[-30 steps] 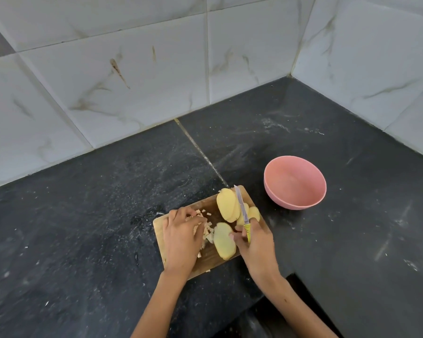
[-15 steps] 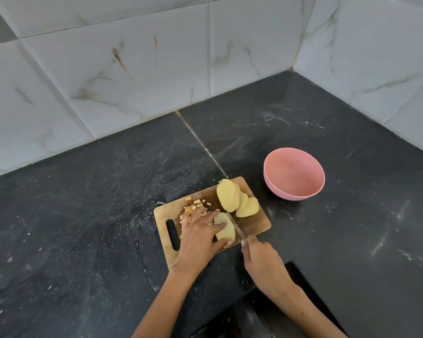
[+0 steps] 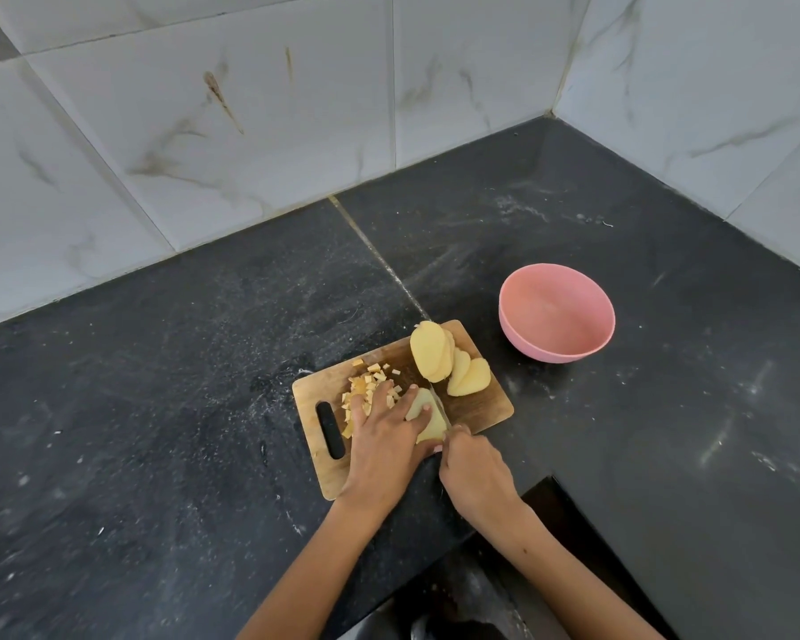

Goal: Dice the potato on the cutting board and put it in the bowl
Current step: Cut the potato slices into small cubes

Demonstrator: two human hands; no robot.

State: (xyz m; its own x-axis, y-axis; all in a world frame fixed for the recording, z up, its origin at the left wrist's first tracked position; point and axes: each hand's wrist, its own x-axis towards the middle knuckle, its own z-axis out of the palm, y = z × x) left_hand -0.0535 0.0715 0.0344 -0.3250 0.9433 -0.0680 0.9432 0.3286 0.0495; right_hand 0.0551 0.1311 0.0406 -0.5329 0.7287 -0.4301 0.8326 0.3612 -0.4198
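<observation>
A wooden cutting board (image 3: 476, 408) lies on the dark counter. My left hand (image 3: 384, 436) presses flat fingers on a potato slice (image 3: 428, 415) near the board's front. My right hand (image 3: 474, 473) grips a knife whose blade (image 3: 439, 406) cuts along the slice's right side; the handle is hidden in my fist. Several more potato slices (image 3: 449, 364) lean together at the board's far right. A pile of small diced pieces (image 3: 366, 390) lies just beyond my left hand. The pink bowl (image 3: 557, 311), with nothing in it, stands right of the board.
The black stone counter (image 3: 204, 408) runs into a corner of white marbled wall tiles (image 3: 250, 108). The counter's front edge has a cut-out step (image 3: 541, 496) just below my right wrist. A handle slot (image 3: 330, 429) sits at the board's left end.
My left hand left the diced pile and moved right onto the front slice. My right hand pulled the knife back from the far slices and set the blade against that slice.
</observation>
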